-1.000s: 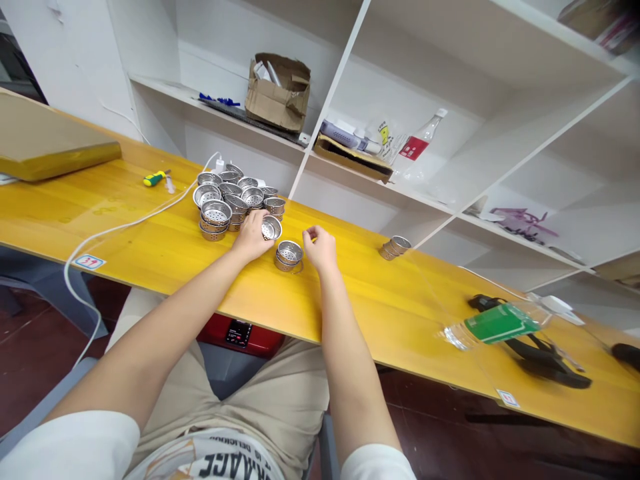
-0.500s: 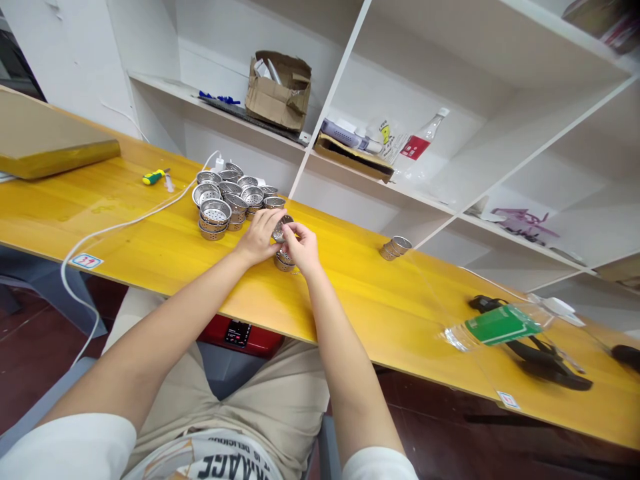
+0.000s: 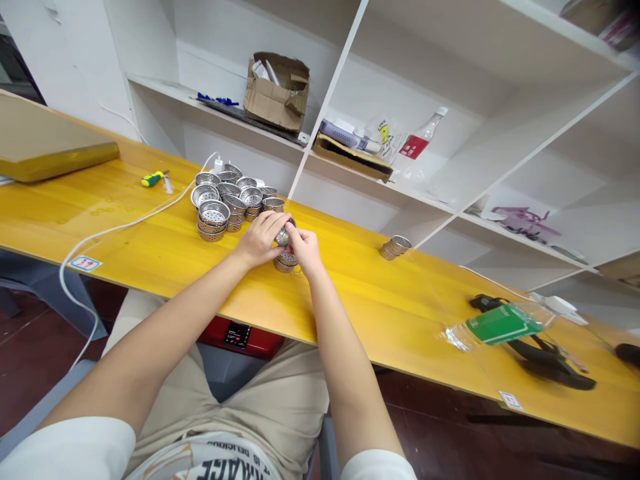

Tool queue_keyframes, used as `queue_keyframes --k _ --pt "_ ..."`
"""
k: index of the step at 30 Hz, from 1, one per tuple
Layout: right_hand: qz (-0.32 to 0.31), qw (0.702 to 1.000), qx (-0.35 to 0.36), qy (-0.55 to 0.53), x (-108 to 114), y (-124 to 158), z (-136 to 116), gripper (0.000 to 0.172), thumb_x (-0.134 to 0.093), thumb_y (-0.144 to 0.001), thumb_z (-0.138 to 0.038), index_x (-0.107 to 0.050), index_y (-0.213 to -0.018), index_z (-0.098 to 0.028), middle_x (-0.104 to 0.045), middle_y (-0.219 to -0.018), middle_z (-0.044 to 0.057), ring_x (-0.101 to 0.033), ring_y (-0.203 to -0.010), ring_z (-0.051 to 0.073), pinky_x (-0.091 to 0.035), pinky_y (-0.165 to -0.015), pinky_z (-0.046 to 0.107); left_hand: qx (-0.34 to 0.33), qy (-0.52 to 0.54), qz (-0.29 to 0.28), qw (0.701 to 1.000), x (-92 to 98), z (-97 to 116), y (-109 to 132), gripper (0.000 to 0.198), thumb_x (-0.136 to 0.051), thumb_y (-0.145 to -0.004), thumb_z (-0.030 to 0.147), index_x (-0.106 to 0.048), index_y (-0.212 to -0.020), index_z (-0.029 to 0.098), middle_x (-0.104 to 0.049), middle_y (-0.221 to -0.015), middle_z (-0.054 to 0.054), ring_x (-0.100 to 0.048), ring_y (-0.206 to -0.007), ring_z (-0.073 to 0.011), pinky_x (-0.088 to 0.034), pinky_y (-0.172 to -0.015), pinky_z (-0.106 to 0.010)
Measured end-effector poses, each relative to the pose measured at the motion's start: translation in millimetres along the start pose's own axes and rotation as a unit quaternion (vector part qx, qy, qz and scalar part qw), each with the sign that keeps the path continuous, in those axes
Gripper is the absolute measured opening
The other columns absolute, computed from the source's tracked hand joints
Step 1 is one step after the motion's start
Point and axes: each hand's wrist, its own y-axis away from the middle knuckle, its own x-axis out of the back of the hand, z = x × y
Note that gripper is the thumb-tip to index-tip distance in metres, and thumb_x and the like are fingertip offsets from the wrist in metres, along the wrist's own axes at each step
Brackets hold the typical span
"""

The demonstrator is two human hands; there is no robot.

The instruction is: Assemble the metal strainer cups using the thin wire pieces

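Note:
Both my hands meet over the table around a small perforated metal strainer basket (image 3: 283, 237). My left hand (image 3: 261, 240) is closed on its left side, with fingers over the top. The fingertips of my right hand (image 3: 304, 248) pinch it from the right; they cover much of it. Just below the hands, a second perforated strainer basket (image 3: 285, 264) rests on the table, partly hidden. To the left of my left hand stand several like strainer baskets (image 3: 214, 213), many in stacks. Away to the right is a short leaning stack of strainer baskets (image 3: 395, 247).
A white cable (image 3: 125, 222) crosses the yellow table (image 3: 165, 260) at left, near a green-yellow screwdriver (image 3: 153, 179). A bottle with a green label (image 3: 505, 324) lies on the right, by a black strap-like object (image 3: 550, 363). White shelves with a cardboard box (image 3: 275, 100) rise behind.
The strainer basket in my hands has turned slightly, and my right-hand fingers have shifted a little downward and right. The baskets on the table stay where they were.

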Motion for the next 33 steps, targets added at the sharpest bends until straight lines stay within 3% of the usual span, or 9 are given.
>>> queue_keyframes --k 5,10,13,16,20,25,28,33 --pt "0.006 0.999 -0.002 -0.053 -1.6 -3.8 5.1 0.059 -0.058 -0.095 -0.061 -0.042 -0.054 -0.022 -0.043 -0.047 -0.004 -0.041 -0.047 0.010 -0.040 -0.053 0.023 0.008 0.000 0.009 1.000 -1.2 2.3 -1.6 0.069 -0.062 -0.086 0.033 -0.047 -0.152 0.018 -0.059 -0.144 -0.015 -0.050 -0.136 -0.0371 -0.039 -0.120 -0.060" --pt "0.040 0.984 -0.015 -0.172 1.5 -7.8 0.6 0.063 -0.048 -0.097 -0.073 -0.030 -0.060 -0.025 -0.031 -0.050 -0.006 -0.039 -0.045 0.011 -0.042 -0.049 0.023 0.044 0.002 0.038 0.998 -0.6 4.0 -1.2 0.071 -0.069 -0.083 0.034 -0.047 -0.149 0.018 -0.057 -0.146 -0.016 -0.050 -0.139 -0.0357 -0.040 -0.121 -0.056" --pt "0.101 0.968 -0.012 -0.228 14.8 -12.1 -2.8 0.062 -0.038 -0.099 -0.077 -0.024 -0.067 -0.026 -0.025 -0.056 -0.008 -0.033 -0.044 0.009 -0.038 -0.045 0.022 0.081 0.021 0.070 0.994 0.3 5.7 -0.7 0.072 -0.072 -0.083 0.036 -0.045 -0.147 0.019 -0.057 -0.144 -0.015 -0.052 -0.137 -0.0328 -0.042 -0.120 -0.051" --pt "0.196 0.950 -0.025 -0.241 31.6 -18.3 1.7 0.054 -0.032 -0.103 -0.071 -0.029 -0.073 -0.026 -0.022 -0.056 -0.010 -0.026 -0.041 0.009 -0.031 -0.041 0.020 0.102 0.061 0.090 0.989 0.1 7.7 0.2 0.068 -0.070 -0.086 0.041 -0.045 -0.145 0.019 -0.057 -0.141 -0.015 -0.055 -0.135 -0.0297 -0.045 -0.117 -0.046" --pt "0.266 0.950 -0.100 -0.129 44.4 -25.8 16.9 0.040 -0.032 -0.106 -0.056 -0.047 -0.089 -0.025 -0.034 -0.054 -0.010 -0.032 -0.040 0.010 -0.032 -0.044 0.021 0.107 0.106 0.054 0.987 -2.7 11.1 1.7 0.064 -0.069 -0.087 0.043 -0.047 -0.142 0.019 -0.058 -0.138 -0.014 -0.057 -0.132 -0.0288 -0.047 -0.114 -0.043" --pt "0.226 0.958 -0.116 0.134 46.8 -27.9 33.4 0.032 -0.043 -0.103 -0.037 -0.068 -0.101 -0.018 -0.065 -0.067 0.001 -0.061 -0.065 0.016 -0.045 -0.066 0.023 0.088 0.167 0.021 0.982 -10.3 13.6 3.7 0.065 -0.071 -0.084 0.044 -0.052 -0.140 0.017 -0.058 -0.139 -0.014 -0.057 -0.133 -0.0286 -0.045 -0.117 -0.043" --pt "0.204 0.948 -0.101 0.224 45.9 -27.9 39.7 0.029 -0.047 -0.100 -0.032 -0.072 -0.100 -0.018 -0.072 -0.077 0.006 -0.066 -0.075 0.019 -0.046 -0.074 0.026 0.086 0.180 -0.013 0.980 -16.7 13.3 5.4 0.067 -0.073 -0.083 0.046 -0.054 -0.140 0.018 -0.058 -0.139 -0.013 -0.058 -0.133 -0.0292 -0.045 -0.117 -0.042" --pt "0.163 0.944 -0.100 0.269 43.4 -28.2 43.0 0.027 -0.050 -0.099 -0.030 -0.074 -0.101 -0.019 -0.074 -0.081 0.006 -0.068 -0.079 0.021 -0.047 -0.081 0.028 0.077 0.166 -0.058 0.981 -23.9 9.8 7.5 0.066 -0.077 -0.076 0.043 -0.061 -0.135 0.019 -0.062 -0.131 -0.011 -0.062 -0.125 -0.0298 -0.049 -0.113 -0.041"
